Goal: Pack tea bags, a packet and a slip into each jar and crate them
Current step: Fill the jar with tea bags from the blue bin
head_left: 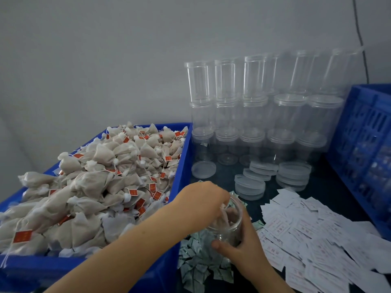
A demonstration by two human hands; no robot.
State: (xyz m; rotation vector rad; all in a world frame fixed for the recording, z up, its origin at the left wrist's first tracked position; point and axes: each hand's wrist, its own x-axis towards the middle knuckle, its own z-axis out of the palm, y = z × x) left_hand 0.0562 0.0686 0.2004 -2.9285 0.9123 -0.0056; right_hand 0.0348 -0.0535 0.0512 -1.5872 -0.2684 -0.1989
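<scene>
A clear plastic jar stands tilted over a heap of small green-white packets at the front centre. My right hand grips the jar's side. My left hand reaches over the jar's mouth, fingers down inside it, pinching tea bags that sit in the jar. A blue bin on the left is heaped with tan tea bags with red tags. White paper slips lie spread on the right.
Stacked empty clear jars line the wall at the back. Loose clear lids lie in front of them. A blue slatted crate stands at the far right. The tabletop is dark.
</scene>
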